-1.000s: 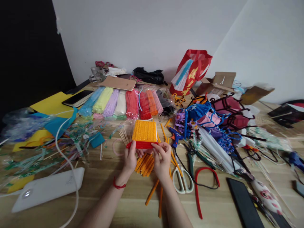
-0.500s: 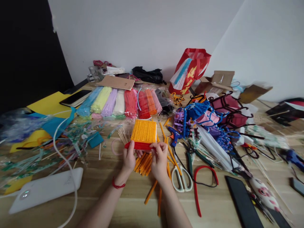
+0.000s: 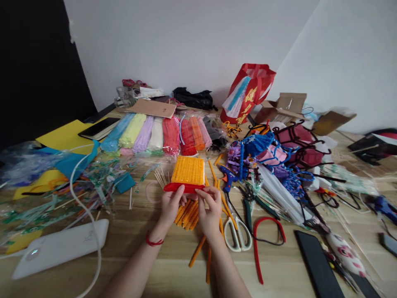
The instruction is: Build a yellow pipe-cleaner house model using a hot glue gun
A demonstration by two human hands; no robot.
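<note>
Both hands hold a flat panel (image 3: 188,170) covered in rows of yellow fuzzy pipe cleaner, with a red pipe cleaner strip (image 3: 173,187) along its near edge. My left hand (image 3: 171,205) has its thumb on the red strip near the middle, with its other fingers partly hidden underneath. The fingertips of my right hand (image 3: 210,207) pinch the strip's right end. Below the panel, between my wrists, lies a bundle of orange pipe cleaners (image 3: 188,216). White-handled scissors (image 3: 237,236) and a blue glue gun (image 3: 228,177) are close to my right hand.
Bagged pipe cleaners (image 3: 155,133) in several colours lie behind the panel. A white power strip (image 3: 62,248) with a cable is at the left. To the right are green-handled pliers (image 3: 247,213), a curved red pipe cleaner (image 3: 256,256), a dark phone-like slab (image 3: 316,260) and purple and blue craft pieces (image 3: 263,153).
My left thumb has slid rightward along the red strip, baring its left end. My right fingers have shifted slightly right. The panel has stayed nearly in place.
</note>
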